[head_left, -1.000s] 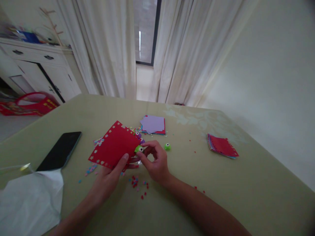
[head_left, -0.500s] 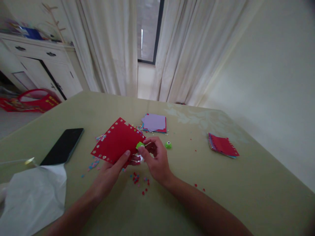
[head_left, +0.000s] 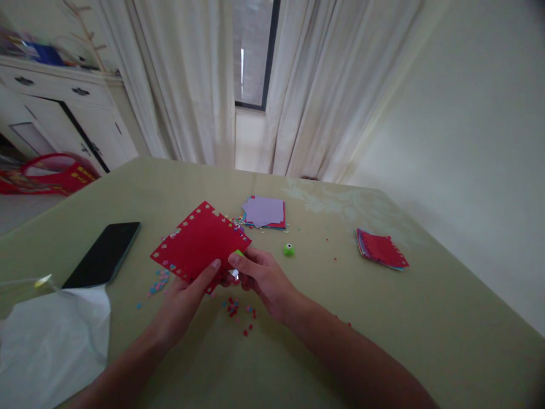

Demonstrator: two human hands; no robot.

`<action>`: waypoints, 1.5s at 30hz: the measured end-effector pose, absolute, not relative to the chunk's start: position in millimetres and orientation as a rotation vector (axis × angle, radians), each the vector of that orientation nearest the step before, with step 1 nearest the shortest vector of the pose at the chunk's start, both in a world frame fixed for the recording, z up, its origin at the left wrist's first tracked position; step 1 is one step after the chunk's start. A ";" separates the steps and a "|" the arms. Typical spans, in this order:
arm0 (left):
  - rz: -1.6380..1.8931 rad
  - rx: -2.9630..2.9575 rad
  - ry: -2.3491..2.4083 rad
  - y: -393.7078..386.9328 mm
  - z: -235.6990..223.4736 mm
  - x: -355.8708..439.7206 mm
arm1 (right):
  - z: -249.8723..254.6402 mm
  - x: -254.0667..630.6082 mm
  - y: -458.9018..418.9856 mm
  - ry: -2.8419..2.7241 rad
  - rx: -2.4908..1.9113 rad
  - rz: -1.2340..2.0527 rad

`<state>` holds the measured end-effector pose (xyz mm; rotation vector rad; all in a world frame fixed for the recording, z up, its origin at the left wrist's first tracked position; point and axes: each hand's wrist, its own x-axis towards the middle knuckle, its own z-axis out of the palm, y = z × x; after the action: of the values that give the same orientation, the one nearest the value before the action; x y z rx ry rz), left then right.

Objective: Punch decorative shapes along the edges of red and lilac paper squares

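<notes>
"While the left hand (head_left: 187, 298) pinches a flat red sheet (head_left: 196, 238), thumb on top and fingers beneath, how is the right hand (head_left: 270, 278)?"

"Its grip is narrow, holding a small green object (head_left: 239, 253) at the sheet's right edge; the thumb hides most of it."

"Where is the sheet, and what is its texture?"

"Tilted above the counter (head_left: 426, 318), smooth and four-cornered, its borders pierced with little flower shapes."

"And around it?"

"Tiny red, pink and blue bits (head_left: 232, 308) lie nearby. A rounded green figure (head_left: 289, 250) with one white eye sits to the right. There are also a lilac-topped paper stack (head_left: 266, 211), a red-topped stack (head_left: 383, 250) with a notched edge and, at left, a slim black phone (head_left: 102, 254) beside a creased white sheet (head_left: 59, 341)."
</notes>
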<state>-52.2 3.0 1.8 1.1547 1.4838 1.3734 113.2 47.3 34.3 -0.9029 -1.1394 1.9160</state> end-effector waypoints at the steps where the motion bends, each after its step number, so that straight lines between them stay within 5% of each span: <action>1: 1.363 1.148 1.478 2.8 4.3 -52.2 | 35.3 113.3 47.2 -1.136 -0.898 1.918; 45: 1.266 1.332 1.516 5.2 29.6 -48.2 | 36.7 117.0 54.3 -1.083 -0.934 1.921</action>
<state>-48.2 5.2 29.6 1.3324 1.5157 1.2658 117.0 54.3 36.7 -0.9337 -1.0825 1.9214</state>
